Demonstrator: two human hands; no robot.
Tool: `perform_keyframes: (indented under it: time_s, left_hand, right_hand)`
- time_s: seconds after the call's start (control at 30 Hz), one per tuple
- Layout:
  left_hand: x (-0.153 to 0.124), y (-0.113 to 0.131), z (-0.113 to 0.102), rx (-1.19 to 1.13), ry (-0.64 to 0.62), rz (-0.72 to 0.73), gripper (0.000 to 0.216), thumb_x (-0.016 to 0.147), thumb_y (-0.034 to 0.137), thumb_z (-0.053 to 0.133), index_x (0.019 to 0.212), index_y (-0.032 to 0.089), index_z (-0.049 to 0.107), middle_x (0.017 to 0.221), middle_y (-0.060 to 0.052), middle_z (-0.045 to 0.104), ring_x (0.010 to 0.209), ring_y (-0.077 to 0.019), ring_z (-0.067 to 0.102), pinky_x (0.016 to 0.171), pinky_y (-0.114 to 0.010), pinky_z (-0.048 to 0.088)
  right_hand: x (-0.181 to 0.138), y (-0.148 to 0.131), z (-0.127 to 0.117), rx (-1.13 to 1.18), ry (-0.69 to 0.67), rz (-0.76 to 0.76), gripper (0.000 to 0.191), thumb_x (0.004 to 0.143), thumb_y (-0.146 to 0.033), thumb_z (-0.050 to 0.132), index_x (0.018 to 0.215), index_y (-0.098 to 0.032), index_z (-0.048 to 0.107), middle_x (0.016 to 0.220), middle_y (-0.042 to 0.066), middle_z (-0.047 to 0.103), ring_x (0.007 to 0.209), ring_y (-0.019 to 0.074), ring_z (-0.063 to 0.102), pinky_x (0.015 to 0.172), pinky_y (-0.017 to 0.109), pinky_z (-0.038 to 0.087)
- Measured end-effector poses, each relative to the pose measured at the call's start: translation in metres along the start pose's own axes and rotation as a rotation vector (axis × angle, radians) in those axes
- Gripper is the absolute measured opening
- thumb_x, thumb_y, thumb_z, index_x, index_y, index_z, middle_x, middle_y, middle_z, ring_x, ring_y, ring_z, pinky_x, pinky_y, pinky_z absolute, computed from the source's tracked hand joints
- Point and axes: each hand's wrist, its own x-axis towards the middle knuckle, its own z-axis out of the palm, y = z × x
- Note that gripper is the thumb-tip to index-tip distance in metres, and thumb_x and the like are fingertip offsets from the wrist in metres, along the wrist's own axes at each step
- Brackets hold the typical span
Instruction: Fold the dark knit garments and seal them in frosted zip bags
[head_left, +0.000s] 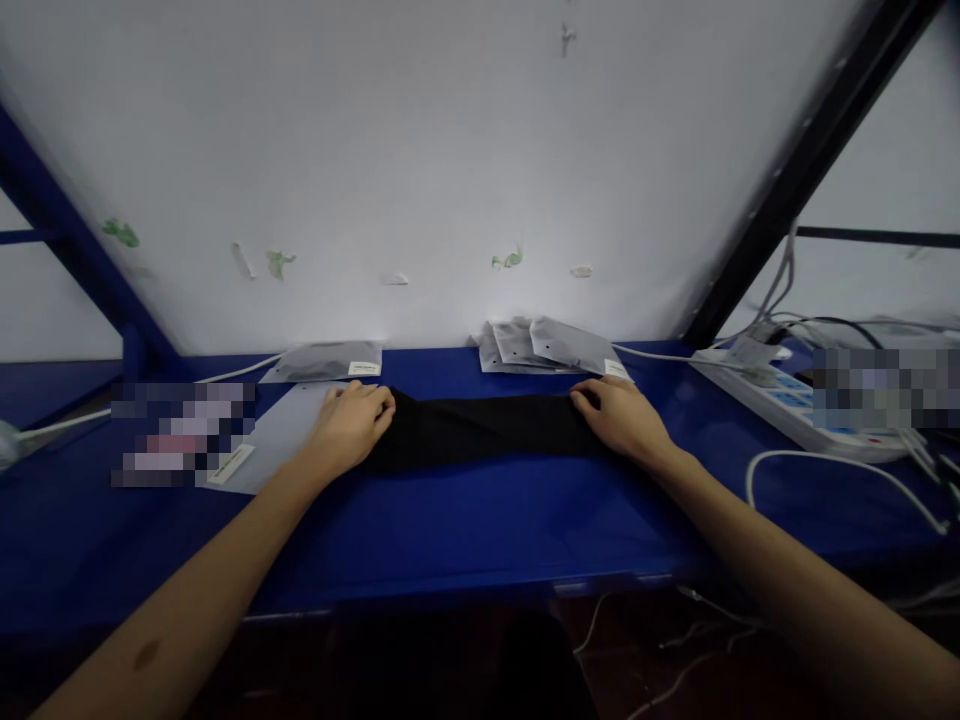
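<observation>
Your left hand (351,422) and right hand (624,414) curl their fingers (385,400) over opposite ends of the long black fabric strip (487,430) on the smooth blue bench (465,525), gripping or merely pressing I cannot tell, so uneven pulling could skew it.

The left hand (351,425) and right hand (624,412) touch opposite ends of a black cloth (487,430) — parallel to the front edge of the blue surface (480,530) — with translucent bags (574,345) near the back edge.
</observation>
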Motion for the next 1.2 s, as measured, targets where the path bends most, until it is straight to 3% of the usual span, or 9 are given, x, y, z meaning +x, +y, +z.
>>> perform_keyframes:
  time_s: [0.13,0.3,0.5,0.63,1.2]
  left_hand:
    - [0.003,-0.004,0.004,-0.015,0.022,-0.011,0.018,0.094,0.031,0.048,0.093,0.024,0.065,0.089,-0.005,0.070,0.096,-0.0272,0.057,0.087,-0.041,0.037]
    - [0.007,-0.007,0.010,-0.068,0.032,-0.027,0.018,0.093,0.035,0.050,0.091,0.024,0.064,0.085,-0.005,0.069,0.097,-0.0279,0.057,0.088,-0.041,0.036]
    - [0.004,-0.002,0.005,0.005,0.035,0.005,0.019,0.094,0.031,0.047,0.091,0.023,0.064,0.086,-0.006,0.069,0.094,-0.0293,0.057,0.086,-0.044,0.037]
    - [0.004,0.001,0.001,0.021,0.006,0.011,0.020,0.095,0.028,0.047,0.095,0.022,0.065,0.086,-0.006,0.070,0.096,-0.0295,0.057,0.086,-0.044,0.037]
    - [0.001,0.001,0.000,0.030,0.018,0.040,0.019,0.096,0.026,0.046,0.095,0.022,0.065,0.089,-0.006,0.070,0.098,-0.0291,0.058,0.087,-0.043,0.039]
  right_hand:
    - [0.003,0.010,0.003,0.043,0.013,-0.017,0.032,0.093,-0.038,0.046,0.096,-0.020,0.072,0.103,0.011,0.072,0.102,0.0261,0.064,0.091,0.037,0.046]
    - [0.000,0.008,-0.003,0.087,0.045,0.078,0.029,0.090,-0.038,0.050,0.092,-0.018,0.071,0.098,0.013,0.073,0.093,0.0270,0.066,0.083,0.036,0.048]
    - [-0.007,0.002,-0.007,0.190,0.091,0.188,0.025,0.086,-0.041,0.053,0.094,-0.021,0.066,0.085,0.009,0.072,0.080,0.0254,0.066,0.072,0.034,0.046]
    - [-0.008,0.001,-0.007,0.249,0.125,0.218,0.021,0.084,-0.038,0.056,0.092,-0.021,0.063,0.086,0.007,0.072,0.078,0.0232,0.065,0.070,0.032,0.046]
    - [-0.008,0.007,-0.005,0.195,0.078,0.148,0.029,0.087,-0.039,0.051,0.099,-0.021,0.070,0.089,0.007,0.074,0.084,0.0239,0.067,0.075,0.032,0.047]
